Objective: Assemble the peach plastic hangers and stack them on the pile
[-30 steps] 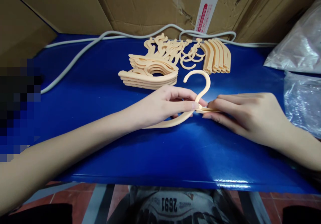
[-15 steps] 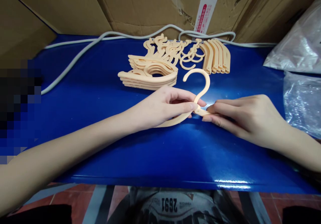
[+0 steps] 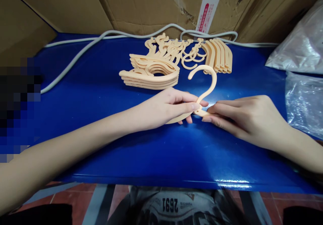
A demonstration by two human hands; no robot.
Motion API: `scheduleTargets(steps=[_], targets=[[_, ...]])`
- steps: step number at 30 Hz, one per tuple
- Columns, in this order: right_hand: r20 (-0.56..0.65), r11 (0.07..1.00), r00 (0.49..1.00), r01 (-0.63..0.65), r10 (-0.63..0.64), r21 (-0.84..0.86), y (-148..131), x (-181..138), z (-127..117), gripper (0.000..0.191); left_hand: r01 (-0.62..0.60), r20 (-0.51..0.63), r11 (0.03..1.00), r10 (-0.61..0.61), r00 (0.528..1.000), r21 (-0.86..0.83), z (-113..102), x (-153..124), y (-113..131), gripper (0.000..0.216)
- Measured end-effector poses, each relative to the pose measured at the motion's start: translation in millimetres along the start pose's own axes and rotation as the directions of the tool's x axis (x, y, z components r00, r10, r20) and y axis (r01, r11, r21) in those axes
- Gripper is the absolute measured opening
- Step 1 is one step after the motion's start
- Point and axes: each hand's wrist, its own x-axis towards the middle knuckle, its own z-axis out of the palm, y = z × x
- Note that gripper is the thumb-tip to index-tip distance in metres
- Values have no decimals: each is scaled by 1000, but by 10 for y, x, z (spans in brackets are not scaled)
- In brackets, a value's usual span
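1. Head view, workpiece: a cream hanger is held above the middle of the blue table, between both hands, with its hook pointed toward the far side and its open end turned left.
2. Head view, left hand: the hanger is clamped at the base of the hook, the thumb laid on top and the fingers passed behind. One hanger arm is partly covered by this hand.
3. Head view, right hand: the short right-hand part of the hanger is pinched between thumb and fingers; its outer end is hidden.
4. Head view, far parts: a hanger stack is placed far left of the hook. Beyond it, loose hooks are heaped; to their right, curved arms are set side by side.
5. Head view, surroundings: a white cable is routed along cardboard. Clear plastic bags are located at the right.
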Motion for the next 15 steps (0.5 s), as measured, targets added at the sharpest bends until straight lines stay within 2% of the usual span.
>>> scheduleTargets(steps=[9,15], targets=[[-55,999,998,8,-10,-38,-33,8,0,35,40,-11,998,-40,999,-57,-16,15,-20,27],[-59,999,998,-17,15,-48,-48,-2,-15,36,72,-1,975,-74,997,-209,-4,31,-7,24]])
